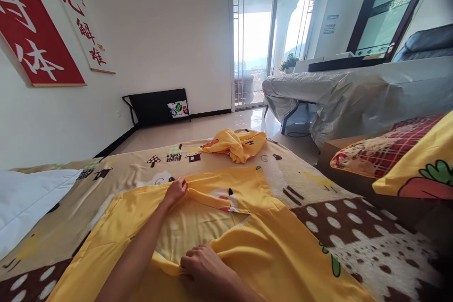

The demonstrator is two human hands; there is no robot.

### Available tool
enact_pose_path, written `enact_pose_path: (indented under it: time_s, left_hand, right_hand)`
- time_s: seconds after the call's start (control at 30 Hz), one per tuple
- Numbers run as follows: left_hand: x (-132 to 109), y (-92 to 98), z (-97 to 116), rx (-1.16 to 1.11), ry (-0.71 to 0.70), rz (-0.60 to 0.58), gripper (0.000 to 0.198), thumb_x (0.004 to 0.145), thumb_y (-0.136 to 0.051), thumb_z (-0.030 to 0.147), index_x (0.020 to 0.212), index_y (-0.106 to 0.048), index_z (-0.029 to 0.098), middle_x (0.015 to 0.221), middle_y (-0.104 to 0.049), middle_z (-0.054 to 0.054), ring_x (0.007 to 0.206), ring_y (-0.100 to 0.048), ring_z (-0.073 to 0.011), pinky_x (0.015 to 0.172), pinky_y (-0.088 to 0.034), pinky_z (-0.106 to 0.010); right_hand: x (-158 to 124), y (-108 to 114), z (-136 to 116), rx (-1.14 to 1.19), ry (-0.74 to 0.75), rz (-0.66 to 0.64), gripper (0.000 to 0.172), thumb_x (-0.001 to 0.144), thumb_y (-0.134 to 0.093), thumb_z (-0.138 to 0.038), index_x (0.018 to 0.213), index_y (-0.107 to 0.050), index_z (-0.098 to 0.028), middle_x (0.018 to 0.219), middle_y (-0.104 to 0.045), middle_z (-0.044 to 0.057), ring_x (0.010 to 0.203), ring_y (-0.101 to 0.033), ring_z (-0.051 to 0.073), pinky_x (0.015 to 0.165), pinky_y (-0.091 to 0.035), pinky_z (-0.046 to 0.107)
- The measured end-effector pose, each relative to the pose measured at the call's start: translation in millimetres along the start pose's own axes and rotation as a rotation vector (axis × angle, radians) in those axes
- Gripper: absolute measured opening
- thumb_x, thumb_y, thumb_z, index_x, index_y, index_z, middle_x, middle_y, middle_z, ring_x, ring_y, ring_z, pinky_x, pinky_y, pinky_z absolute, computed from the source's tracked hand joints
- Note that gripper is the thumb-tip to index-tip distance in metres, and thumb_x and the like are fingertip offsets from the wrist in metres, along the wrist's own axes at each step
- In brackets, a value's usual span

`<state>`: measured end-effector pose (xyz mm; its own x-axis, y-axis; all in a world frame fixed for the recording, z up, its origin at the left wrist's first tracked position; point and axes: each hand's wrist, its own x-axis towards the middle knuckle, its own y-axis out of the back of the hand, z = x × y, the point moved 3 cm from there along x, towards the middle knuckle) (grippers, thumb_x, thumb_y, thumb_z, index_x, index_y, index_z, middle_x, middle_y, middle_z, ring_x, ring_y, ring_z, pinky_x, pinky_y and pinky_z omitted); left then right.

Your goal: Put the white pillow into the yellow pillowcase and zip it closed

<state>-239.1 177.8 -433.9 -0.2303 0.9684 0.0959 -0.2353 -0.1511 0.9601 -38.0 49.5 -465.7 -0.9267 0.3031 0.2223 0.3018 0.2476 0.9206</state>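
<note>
Red scroll (pixel 42 37), upper left of the frame, ends in a big white 体, the character above's hard to make out. White scroll (pixel 78 19) beside it finishes 解难 in red. Crumpled yellow bundle (pixel 233 147), mid-frame, has an "H". Wall notice (pixel 331 24), upper right: too small to read.

Yellow cover (pixel 283 236) spread on patterned blanket (pixel 332 222), opening (pixel 194 226) held apart: left hand (pixel 176 190) pinches far edge, right hand (pixel 203 266) grips near edge. Crumpled yellow cloth (pixel 235 144) beyond, white bedding (pixel 31 203) at left, 2 wall scrolls (pixel 53 52) upper left.
</note>
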Motion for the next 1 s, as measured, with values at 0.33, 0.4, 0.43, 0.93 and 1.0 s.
enact_pose_path:
  time_s: [0.33, 0.4, 0.43, 0.93, 1.0]
  left_hand:
    - [-19, 0.9, 13, 0.059, -0.183, 0.017, 0.045, 0.085, -0.059, 0.036, 0.125, -0.051, 0.016, 0.128, -0.056, -0.010, 0.121, -0.049, -0.0211, 0.103, -0.039, -0.037]
    - [-19, -0.4, 10, 0.084, -0.175, -0.027, 0.050, 0.082, -0.065, 0.037, 0.125, -0.052, 0.016, 0.130, -0.055, -0.011, 0.122, -0.049, -0.0242, 0.104, -0.039, -0.043]
    - [-18, -0.8, 8, 0.099, -0.154, -0.039, 0.046, 0.082, -0.065, 0.037, 0.122, -0.054, 0.015, 0.127, -0.057, -0.011, 0.120, -0.051, -0.0249, 0.102, -0.040, -0.046]
    - [-19, -12.0, -1, 0.032, -0.114, -0.143, 0.075, 0.083, -0.052, 0.053, 0.146, -0.029, 0.020, 0.150, -0.038, -0.012, 0.137, -0.037, -0.0255, 0.111, -0.030, -0.042]
    - [-21, -16.1, -4, 0.026, -0.109, -0.156, 0.065, 0.088, -0.044, 0.049, 0.144, -0.036, 0.017, 0.150, -0.039, -0.013, 0.137, -0.037, -0.0244, 0.112, -0.029, -0.041]
  right_hand:
    - [-1, 3, -1, 0.000, -0.053, -0.051, 0.011, 0.079, -0.055, -0.027, 0.077, -0.063, -0.019, 0.080, -0.071, 0.002, 0.067, -0.062, 0.014, 0.062, -0.036, 0.025]
    - [-2, 8, -3, -0.004, -0.079, -0.057, 0.012, 0.079, -0.056, -0.028, 0.079, -0.064, -0.018, 0.082, -0.072, 0.003, 0.070, -0.064, 0.016, 0.063, -0.038, 0.025]
    - [-2, 11, -4, -0.006, -0.088, -0.058, 0.013, 0.078, -0.056, -0.028, 0.081, -0.064, -0.018, 0.083, -0.072, 0.004, 0.072, -0.065, 0.017, 0.064, -0.039, 0.025]
    - [-14, 77, 43, 0.006, -0.383, 0.250, 0.030, 0.091, -0.052, -0.037, 0.114, -0.062, -0.021, 0.118, -0.065, 0.008, 0.112, -0.056, 0.022, 0.097, -0.038, 0.034]
    - [-25, 88, 78, -0.074, -0.578, 0.281, 0.043, 0.093, -0.046, -0.034, 0.134, -0.050, -0.020, 0.142, -0.048, 0.011, 0.132, -0.041, 0.023, 0.107, -0.029, 0.038]
